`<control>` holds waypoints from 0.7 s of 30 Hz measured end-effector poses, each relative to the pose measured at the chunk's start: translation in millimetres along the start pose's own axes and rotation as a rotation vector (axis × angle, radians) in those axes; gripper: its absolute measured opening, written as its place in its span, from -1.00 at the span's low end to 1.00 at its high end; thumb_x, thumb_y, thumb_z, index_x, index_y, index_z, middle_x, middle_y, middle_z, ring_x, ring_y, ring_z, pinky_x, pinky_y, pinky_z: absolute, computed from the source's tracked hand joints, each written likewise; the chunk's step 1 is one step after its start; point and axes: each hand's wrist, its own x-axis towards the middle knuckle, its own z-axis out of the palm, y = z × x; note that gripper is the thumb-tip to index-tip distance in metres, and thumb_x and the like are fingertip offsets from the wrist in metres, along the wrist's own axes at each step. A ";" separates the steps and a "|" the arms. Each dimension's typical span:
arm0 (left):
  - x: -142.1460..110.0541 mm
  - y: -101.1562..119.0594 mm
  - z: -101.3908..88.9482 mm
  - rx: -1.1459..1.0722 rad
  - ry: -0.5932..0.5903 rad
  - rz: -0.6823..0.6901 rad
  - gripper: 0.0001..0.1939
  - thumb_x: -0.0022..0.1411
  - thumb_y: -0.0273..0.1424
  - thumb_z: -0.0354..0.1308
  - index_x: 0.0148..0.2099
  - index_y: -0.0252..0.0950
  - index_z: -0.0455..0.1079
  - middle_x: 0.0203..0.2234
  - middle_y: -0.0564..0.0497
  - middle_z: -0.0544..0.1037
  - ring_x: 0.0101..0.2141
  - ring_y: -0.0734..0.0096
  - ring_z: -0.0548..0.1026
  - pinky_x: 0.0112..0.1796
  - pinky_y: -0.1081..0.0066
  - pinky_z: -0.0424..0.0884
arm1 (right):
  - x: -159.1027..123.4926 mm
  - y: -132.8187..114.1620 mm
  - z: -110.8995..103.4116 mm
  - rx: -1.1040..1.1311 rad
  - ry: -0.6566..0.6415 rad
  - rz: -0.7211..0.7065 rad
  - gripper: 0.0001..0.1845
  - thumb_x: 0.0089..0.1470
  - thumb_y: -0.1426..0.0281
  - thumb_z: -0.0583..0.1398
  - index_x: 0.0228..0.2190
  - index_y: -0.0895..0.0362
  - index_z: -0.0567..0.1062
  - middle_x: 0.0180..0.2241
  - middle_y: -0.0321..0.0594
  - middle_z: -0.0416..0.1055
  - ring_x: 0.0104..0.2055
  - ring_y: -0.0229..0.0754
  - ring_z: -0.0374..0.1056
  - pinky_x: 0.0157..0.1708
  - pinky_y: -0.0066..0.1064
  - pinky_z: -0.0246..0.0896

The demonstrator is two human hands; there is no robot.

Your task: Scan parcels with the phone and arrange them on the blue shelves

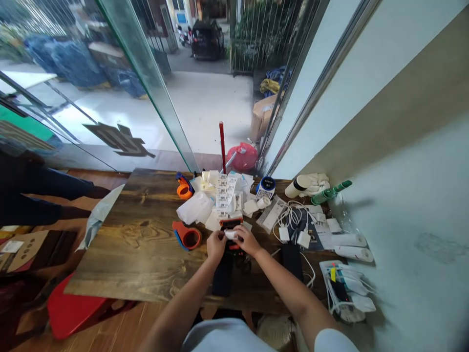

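Observation:
Near the front of the wooden table [135,244], my left hand [216,245] and my right hand [247,241] face each other. Between their closed fingers is a small white paper roll [230,235]. Right behind it sits a black and orange device [230,223], partly hidden by my hands. Beyond the device lies a strip of printed number labels [222,195]. A black phone-like slab [223,277] lies below my left wrist, and dark-handled scissors [244,264] are under my right forearm.
Tape dispensers, one orange and blue [191,238], lie to the left. Right of my hands are white cables [293,215], chargers, a black box [292,261] and white rolls [353,253]. A green bottle [331,192] stands by the wall. A red stool [75,308] stands on the floor.

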 end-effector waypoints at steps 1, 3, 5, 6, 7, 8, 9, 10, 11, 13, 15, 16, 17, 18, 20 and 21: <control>-0.9 -2.1 -0.3 -0.019 0.003 0.010 -0.89 0.12 -0.44 0.15 -0.27 -0.29 0.47 -0.41 0.02 0.56 -0.35 0.42 0.49 -0.28 0.49 0.29 | -0.2 -1.6 -1.2 -0.007 0.012 -0.006 -0.90 0.14 0.39 0.22 -0.32 0.18 0.46 -0.08 -0.16 0.39 -0.03 -0.08 0.33 -0.05 -0.12 0.30; -2.0 -6.7 0.8 -0.052 0.018 0.036 -0.89 0.12 -0.46 0.13 -0.28 -0.28 0.46 -0.44 0.04 0.56 -0.38 0.42 0.50 -0.31 0.50 0.31 | 1.5 -4.5 -2.4 -0.030 0.032 -0.031 -0.93 0.07 0.49 0.24 -0.43 0.18 0.43 -0.11 -0.18 0.38 -0.06 -0.10 0.34 -0.09 -0.19 0.32; -1.4 -11.6 3.5 -0.079 0.035 0.079 -0.89 0.14 -0.47 0.10 -0.27 -0.26 0.44 -0.43 0.06 0.56 -0.38 0.43 0.52 -0.32 0.52 0.34 | 5.3 -6.9 -1.2 -0.063 0.053 -0.047 -0.84 -0.04 0.61 0.24 -0.52 0.15 0.39 -0.16 -0.19 0.39 -0.11 -0.13 0.36 -0.13 -0.27 0.33; -0.8 -13.8 5.1 -0.088 0.045 0.103 -0.88 0.15 -0.47 0.08 -0.25 -0.26 0.42 -0.41 0.06 0.57 -0.37 0.44 0.53 -0.32 0.53 0.35 | 7.6 -7.9 0.1 -0.085 0.069 -0.045 -0.82 -0.10 0.63 0.25 -0.52 0.14 0.38 -0.20 -0.20 0.39 -0.14 -0.12 0.36 -0.16 -0.28 0.33; -0.3 -15.7 6.6 -0.090 0.055 0.125 -0.88 0.16 -0.47 0.07 -0.24 -0.25 0.41 -0.40 0.07 0.57 -0.37 0.44 0.53 -0.32 0.53 0.36 | 9.9 -8.8 1.5 -0.110 0.091 -0.034 -0.80 -0.13 0.64 0.24 -0.49 0.13 0.39 -0.24 -0.20 0.39 -0.17 -0.10 0.36 -0.18 -0.26 0.33; -0.2 -17.1 7.7 -0.086 0.063 0.145 -0.89 0.17 -0.47 0.06 -0.25 -0.24 0.39 -0.41 0.07 0.57 -0.38 0.45 0.53 -0.34 0.53 0.36 | 11.9 -9.5 2.6 -0.132 0.110 -0.021 -0.78 -0.14 0.65 0.24 -0.44 0.13 0.40 -0.27 -0.19 0.39 -0.19 -0.08 0.35 -0.19 -0.23 0.33; -0.6 -17.9 8.4 -0.077 0.069 0.163 -0.91 0.17 -0.47 0.06 -0.27 -0.25 0.38 -0.43 0.07 0.56 -0.40 0.45 0.53 -0.35 0.53 0.36 | 13.4 -10.0 3.0 -0.149 0.122 -0.008 -0.76 -0.13 0.64 0.23 -0.38 0.13 0.41 -0.29 -0.20 0.39 -0.20 -0.07 0.35 -0.19 -0.20 0.32; -1.7 -17.9 8.5 -0.064 0.071 0.181 -0.92 0.18 -0.47 0.05 -0.30 -0.25 0.36 -0.46 0.08 0.54 -0.42 0.45 0.52 -0.36 0.52 0.35 | 14.2 -10.0 2.4 -0.160 0.123 0.004 -0.77 -0.09 0.62 0.23 -0.33 0.14 0.42 -0.30 -0.20 0.39 -0.20 -0.07 0.35 -0.19 -0.18 0.32; -3.2 -17.3 8.2 -0.050 0.068 0.199 -0.92 0.19 -0.47 0.04 -0.33 -0.25 0.35 -0.48 0.07 0.52 -0.43 0.45 0.50 -0.37 0.52 0.35 | 14.2 -9.6 0.7 -0.163 0.110 0.011 -0.80 -0.03 0.59 0.22 -0.30 0.16 0.42 -0.30 -0.21 0.39 -0.20 -0.08 0.35 -0.19 -0.18 0.33; -6.2 -14.8 6.5 -0.026 0.045 0.234 -0.89 0.21 -0.45 0.03 -0.37 -0.26 0.34 -0.48 0.06 0.49 -0.41 0.43 0.48 -0.34 0.49 0.34 | 12.3 -6.8 -5.5 -0.153 0.054 0.021 -0.91 0.09 0.48 0.22 -0.29 0.17 0.43 -0.28 -0.24 0.41 -0.20 -0.13 0.37 -0.20 -0.20 0.34; -5.8 -13.0 4.2 -0.013 0.009 0.263 -0.88 0.23 -0.42 0.04 -0.34 -0.27 0.37 -0.42 0.03 0.49 -0.34 0.41 0.47 -0.28 0.46 0.35 | 9.0 -1.4 -12.9 -0.136 -0.013 0.031 -0.87 0.16 0.37 0.20 -0.27 0.18 0.45 -0.25 -0.23 0.43 -0.19 -0.14 0.38 -0.18 -0.19 0.35; -3.6 -13.2 3.2 -0.011 -0.013 0.275 -0.89 0.23 -0.42 0.05 -0.32 -0.28 0.39 -0.40 0.02 0.49 -0.32 0.40 0.46 -0.26 0.45 0.35 | 7.3 1.8 -16.0 -0.127 -0.050 0.029 -0.84 0.17 0.34 0.20 -0.25 0.18 0.45 -0.24 -0.22 0.44 -0.18 -0.14 0.39 -0.16 -0.18 0.36; -0.4 -14.1 2.4 -0.010 -0.031 0.282 -0.90 0.21 -0.43 0.07 -0.26 -0.28 0.41 -0.37 0.01 0.49 -0.31 0.39 0.46 -0.24 0.43 0.36 | 5.6 4.8 -18.3 -0.120 -0.080 0.027 -0.82 0.17 0.31 0.20 -0.23 0.18 0.46 -0.22 -0.21 0.44 -0.17 -0.13 0.39 -0.15 -0.16 0.35; 3.4 -15.3 1.7 -0.009 -0.038 0.290 -0.84 0.21 -0.43 0.09 -0.17 -0.28 0.43 -0.33 -0.01 0.50 -0.28 0.38 0.46 -0.20 0.40 0.37 | 3.7 7.1 -19.8 -0.115 -0.103 0.022 -0.81 0.18 0.31 0.20 -0.22 0.17 0.46 -0.20 -0.20 0.45 -0.14 -0.12 0.39 -0.12 -0.14 0.35; 11.0 -16.8 0.6 0.000 -0.054 0.337 -0.75 0.25 -0.42 0.06 -0.05 -0.27 0.44 -0.16 -0.08 0.50 -0.13 0.32 0.43 -0.07 0.34 0.35 | -0.8 8.2 -21.2 -0.107 -0.123 -0.001 -0.82 0.21 0.33 0.17 -0.19 0.16 0.47 -0.12 -0.17 0.44 -0.06 -0.09 0.37 -0.05 -0.09 0.32; 13.9 -16.4 0.3 0.010 -0.072 0.375 -0.72 0.27 -0.42 0.04 0.00 -0.25 0.45 -0.10 -0.08 0.49 -0.07 0.31 0.41 -0.01 0.32 0.33 | -3.6 7.1 -21.3 -0.106 -0.116 -0.015 -0.82 0.22 0.36 0.16 -0.17 0.15 0.47 -0.07 -0.16 0.42 -0.01 -0.07 0.35 0.00 -0.06 0.30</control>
